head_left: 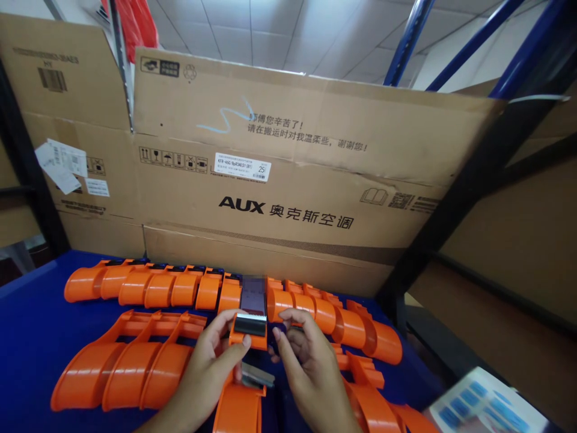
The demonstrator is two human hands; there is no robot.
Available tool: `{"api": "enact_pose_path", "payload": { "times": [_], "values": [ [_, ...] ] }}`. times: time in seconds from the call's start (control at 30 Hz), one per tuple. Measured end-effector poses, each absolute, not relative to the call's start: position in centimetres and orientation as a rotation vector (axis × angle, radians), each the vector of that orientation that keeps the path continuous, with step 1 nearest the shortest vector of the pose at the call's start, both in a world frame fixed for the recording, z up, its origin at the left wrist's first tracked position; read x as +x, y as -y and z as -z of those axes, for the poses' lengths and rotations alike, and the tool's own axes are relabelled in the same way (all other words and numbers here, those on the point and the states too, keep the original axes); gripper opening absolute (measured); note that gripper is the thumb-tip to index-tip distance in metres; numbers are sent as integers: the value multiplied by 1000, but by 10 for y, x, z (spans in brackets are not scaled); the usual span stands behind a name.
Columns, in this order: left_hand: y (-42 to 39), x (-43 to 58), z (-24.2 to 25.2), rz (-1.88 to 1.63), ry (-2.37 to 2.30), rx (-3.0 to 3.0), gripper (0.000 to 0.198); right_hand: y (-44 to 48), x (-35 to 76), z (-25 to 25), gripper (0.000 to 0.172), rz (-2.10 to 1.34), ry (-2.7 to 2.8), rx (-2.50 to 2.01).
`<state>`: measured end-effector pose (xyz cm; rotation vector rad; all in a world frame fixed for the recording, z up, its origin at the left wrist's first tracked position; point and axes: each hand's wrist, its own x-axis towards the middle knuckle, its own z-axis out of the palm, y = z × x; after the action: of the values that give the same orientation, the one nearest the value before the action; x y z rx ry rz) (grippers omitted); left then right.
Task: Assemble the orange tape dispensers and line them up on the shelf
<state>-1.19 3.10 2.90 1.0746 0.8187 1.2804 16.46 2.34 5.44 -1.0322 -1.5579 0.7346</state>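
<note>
My left hand [216,355] grips an orange tape dispenser [249,343], with fingers behind it and the thumb on its front. Across the dispenser's top lie a black strip [250,325] and a pale serrated blade edge. Just to its right is my right hand [309,361], fingers curled and thumb close to the index finger; whatever it may hold is too small or hidden to make out. Below the hands sits another orange dispenser [238,412], with a grey metal-looking piece [258,376] beside its top. A dark glossy rectangular piece [253,296] stands behind the held dispenser.
Rows of orange dispensers [148,290] line the back of the blue table [27,307], with more at front left [88,376] and right [376,400]. A large cardboard sheet [288,198] forms the back wall. A white sheet with blue pictures [489,403] lies at lower right.
</note>
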Motion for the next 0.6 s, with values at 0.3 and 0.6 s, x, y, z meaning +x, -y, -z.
{"api": "enact_pose_path", "payload": {
  "times": [0.3,0.6],
  "values": [
    [-32,-12,-29,-1300,-816,1080,41,-18,166,-56,8,-509,1671,-1081],
    [-29,-12,-31,-1301,-788,1111,41,-12,167,-57,13,-251,2009,-1117]
  ]
}}
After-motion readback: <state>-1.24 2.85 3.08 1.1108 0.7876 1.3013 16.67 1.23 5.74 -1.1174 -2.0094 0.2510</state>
